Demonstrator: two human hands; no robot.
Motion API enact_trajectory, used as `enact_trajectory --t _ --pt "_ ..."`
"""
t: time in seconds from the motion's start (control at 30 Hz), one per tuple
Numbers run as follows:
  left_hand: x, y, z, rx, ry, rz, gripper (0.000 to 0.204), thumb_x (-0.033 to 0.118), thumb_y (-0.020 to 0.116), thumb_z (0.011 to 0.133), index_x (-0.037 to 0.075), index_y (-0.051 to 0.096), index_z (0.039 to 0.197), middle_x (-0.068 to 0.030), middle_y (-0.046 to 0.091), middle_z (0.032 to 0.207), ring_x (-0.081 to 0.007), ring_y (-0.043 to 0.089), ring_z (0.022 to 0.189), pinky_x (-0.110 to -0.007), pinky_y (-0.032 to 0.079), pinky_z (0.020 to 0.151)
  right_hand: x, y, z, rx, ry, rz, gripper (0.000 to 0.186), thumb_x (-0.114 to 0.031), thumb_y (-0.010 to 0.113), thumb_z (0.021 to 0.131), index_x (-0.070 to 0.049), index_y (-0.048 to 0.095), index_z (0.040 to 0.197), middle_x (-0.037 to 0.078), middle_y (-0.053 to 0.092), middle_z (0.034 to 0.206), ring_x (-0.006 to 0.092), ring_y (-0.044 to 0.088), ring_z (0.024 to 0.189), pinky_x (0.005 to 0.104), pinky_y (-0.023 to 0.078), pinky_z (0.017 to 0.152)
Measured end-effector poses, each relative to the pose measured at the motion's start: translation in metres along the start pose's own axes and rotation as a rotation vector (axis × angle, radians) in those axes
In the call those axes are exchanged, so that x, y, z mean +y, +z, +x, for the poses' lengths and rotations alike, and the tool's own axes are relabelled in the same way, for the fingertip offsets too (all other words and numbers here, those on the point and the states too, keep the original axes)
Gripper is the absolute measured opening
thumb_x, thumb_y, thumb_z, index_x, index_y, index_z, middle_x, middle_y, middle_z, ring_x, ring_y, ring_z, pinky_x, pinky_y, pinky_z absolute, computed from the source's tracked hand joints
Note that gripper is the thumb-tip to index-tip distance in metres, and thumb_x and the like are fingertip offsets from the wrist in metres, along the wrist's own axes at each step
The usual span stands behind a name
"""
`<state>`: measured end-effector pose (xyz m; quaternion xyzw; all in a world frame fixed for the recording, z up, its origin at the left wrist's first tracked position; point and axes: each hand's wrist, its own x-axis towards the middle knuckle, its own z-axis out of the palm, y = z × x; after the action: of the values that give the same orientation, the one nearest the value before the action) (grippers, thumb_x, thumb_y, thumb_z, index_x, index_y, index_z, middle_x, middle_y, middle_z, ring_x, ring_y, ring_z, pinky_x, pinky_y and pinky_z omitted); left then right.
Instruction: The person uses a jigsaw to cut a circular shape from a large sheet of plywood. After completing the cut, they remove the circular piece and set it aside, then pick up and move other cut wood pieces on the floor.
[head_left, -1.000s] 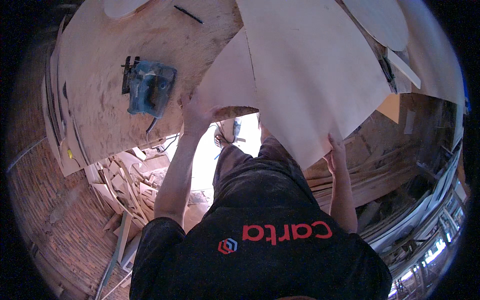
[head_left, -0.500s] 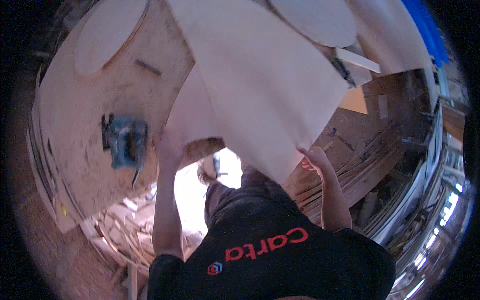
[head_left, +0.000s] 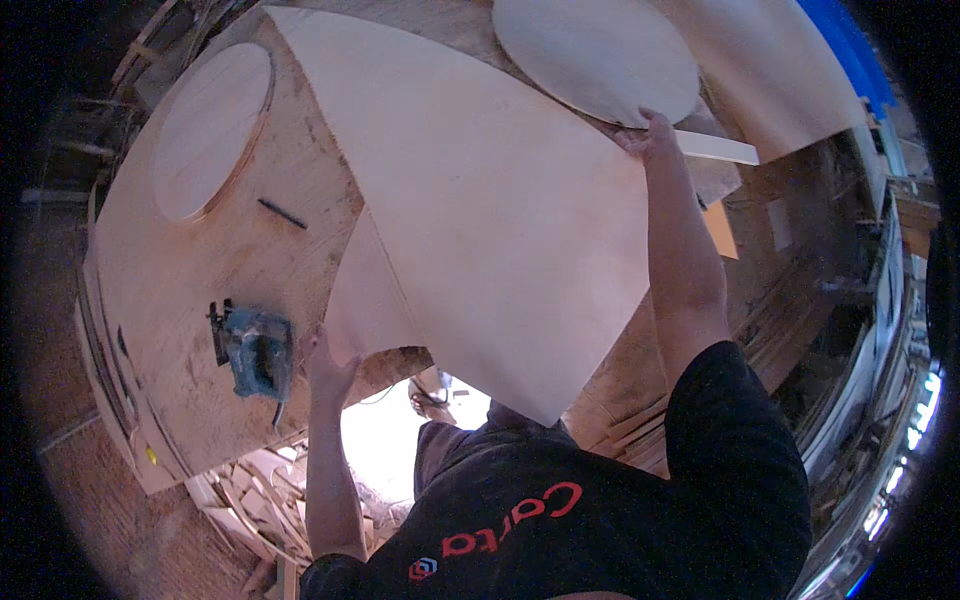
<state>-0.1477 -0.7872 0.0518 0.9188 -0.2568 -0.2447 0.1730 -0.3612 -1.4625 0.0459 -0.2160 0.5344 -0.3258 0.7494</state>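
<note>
A large pale plywood sheet (head_left: 480, 190) lies tilted across the workbench in front of me, one corner reaching toward my body. Beneath its left edge a smaller pale board (head_left: 365, 295) shows. My left hand (head_left: 330, 368) rests at the smaller board's near left corner, thumb apart from the fingers. My right hand (head_left: 650, 138) is stretched out to the sheet's far right edge, fingers apart, beside a round wooden disc (head_left: 605, 55) and a pale wood strip (head_left: 717, 148). Whether its fingertips reach under the sheet is hard to see.
On the bench (head_left: 180, 320), a blue-green jigsaw (head_left: 257, 350) stands left of my left hand. Beyond it lie a dark thin bar (head_left: 282, 213) and another round disc (head_left: 215, 130). Wood offcuts (head_left: 265, 500) pile below the bench; long strips (head_left: 750, 350) lie to the right.
My right hand has left the sheet's near right edge and moved forward to its far right side. The sheet has shifted toward me, lower in view. My left hand stays by the smaller board.
</note>
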Motion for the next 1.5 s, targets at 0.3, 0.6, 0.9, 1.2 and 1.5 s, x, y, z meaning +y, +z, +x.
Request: enact_trajectory --t 0.3,0.6,0.9,1.2,1.5 --pt "-0.012 0.011 0.003 0.098 0.014 0.149 0.092 0.032 0.084 0.072 0.005 0.042 0.149 -0.0220 0.049 0.144 -0.0420 0.048 0.130 -0.056 0.036 0.108 -0.030 0.007 0.038 -0.506 0.083 0.103 0.037 -0.031 0.068 0.094 -0.006 0.058 0.120 0.014 0.064 0.109 0.0275 0.064 0.088 0.0427 0.060 0.073" --pt "0.013 0.004 0.001 0.029 -0.117 0.242 0.106 0.046 0.085 0.072 0.001 0.035 0.154 -0.0201 0.040 0.149 -0.0364 0.034 0.142 -0.062 0.019 0.113 0.015 -0.060 -0.069 -0.244 -0.220 0.141 0.030 -0.009 0.064 0.099 -0.001 0.061 0.127 0.011 0.066 0.122 0.0255 0.061 0.114 0.0411 0.056 0.093" --pt "0.068 0.043 0.016 0.365 0.274 -0.097 0.091 0.050 0.071 0.089 -0.007 0.037 0.151 -0.0255 0.039 0.152 -0.0427 0.033 0.144 -0.055 0.019 0.121 0.184 -0.203 -0.294 -0.166 0.150 0.077 0.049 -0.006 0.064 0.096 -0.002 0.050 0.142 0.011 0.060 0.139 0.0300 0.056 0.128 0.0493 0.046 0.110" --pt "0.070 0.064 0.023 0.069 0.377 -0.050 0.094 0.047 0.068 0.090 0.000 0.025 0.159 -0.0202 0.031 0.163 -0.0396 0.016 0.155 -0.054 -0.003 0.125 0.218 -0.187 -0.312 -0.134 0.167 -0.313 0.042 -0.014 0.076 0.091 0.000 0.056 0.125 0.012 0.067 0.113 0.0272 0.070 0.095 0.0376 0.062 0.077" --pt "0.064 0.051 0.020 0.019 0.444 -0.111 0.104 0.038 0.074 0.087 -0.002 0.011 0.161 -0.0263 0.019 0.166 -0.0344 0.008 0.157 -0.050 -0.006 0.125 0.207 -0.156 -0.341 -0.043 0.240 -0.544 0.052 -0.032 0.076 0.092 0.009 0.056 0.117 0.022 0.068 0.099 0.0308 0.074 0.080 0.0383 0.065 0.065"
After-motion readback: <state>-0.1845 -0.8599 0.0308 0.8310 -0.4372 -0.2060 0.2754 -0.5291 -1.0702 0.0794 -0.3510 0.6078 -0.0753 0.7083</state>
